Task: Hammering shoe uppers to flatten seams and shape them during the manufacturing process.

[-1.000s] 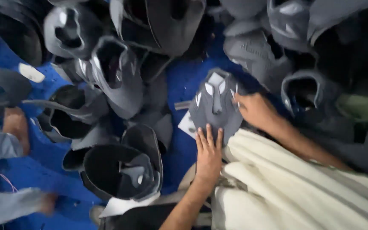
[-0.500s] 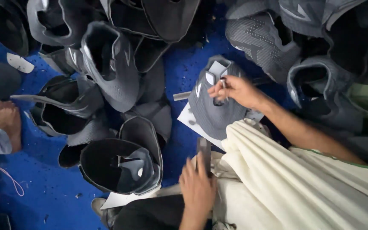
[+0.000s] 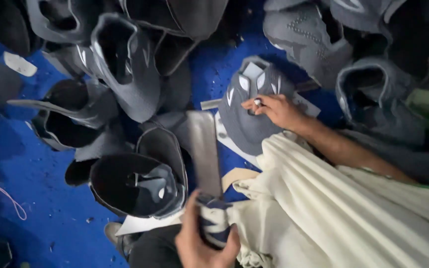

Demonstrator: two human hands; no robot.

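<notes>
Your left hand (image 3: 205, 243) is clenched around the cloth-wrapped handle of a flat grey metal blade (image 3: 204, 151), which points up and away from your fist. Your right hand (image 3: 274, 110) rests on a grey fabric shoe upper (image 3: 247, 124) lying on white card, fingertips pinching what may be a small white piece at its middle. More grey uppers (image 3: 125, 64) lie beyond the blade on the blue floor (image 3: 35, 173)

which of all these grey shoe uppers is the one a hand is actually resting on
The flattened grey upper at centre, under the right hand. It lies flat on a white board; the others sit untouched.
</notes>
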